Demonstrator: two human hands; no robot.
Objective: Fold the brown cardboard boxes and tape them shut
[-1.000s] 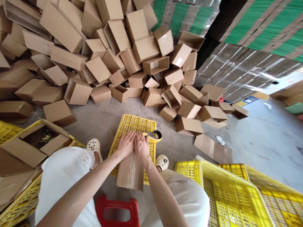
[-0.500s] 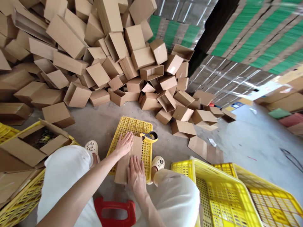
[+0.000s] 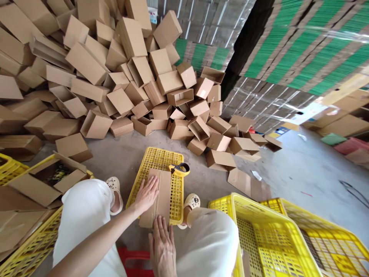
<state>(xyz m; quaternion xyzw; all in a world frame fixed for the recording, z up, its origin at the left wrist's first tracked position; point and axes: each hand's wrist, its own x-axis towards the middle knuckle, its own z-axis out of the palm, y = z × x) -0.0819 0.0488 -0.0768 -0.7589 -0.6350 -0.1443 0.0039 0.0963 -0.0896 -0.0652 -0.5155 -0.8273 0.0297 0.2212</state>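
Note:
A closed cardboard box lies on an upturned yellow plastic crate between my knees, a seam running down its top. My left hand rests flat on the box's left side with fingers stretched out. Close to the box's near end is my right hand, its fingers straight and fingertips at the edge; whether they press on it I cannot tell. A yellow tape dispenser with a dark roll sits at the crate's right edge, beyond the box.
A big heap of cardboard boxes fills the floor ahead. Yellow crates stand at my right. At my left, a crate holds an open carton with dark contents. Part of something red shows below me. Strapped stacks rise behind.
My right hand has slid back toward me, from the box's top to its near end. My left hand has shifted slightly back along the box. The view has tilted a little.

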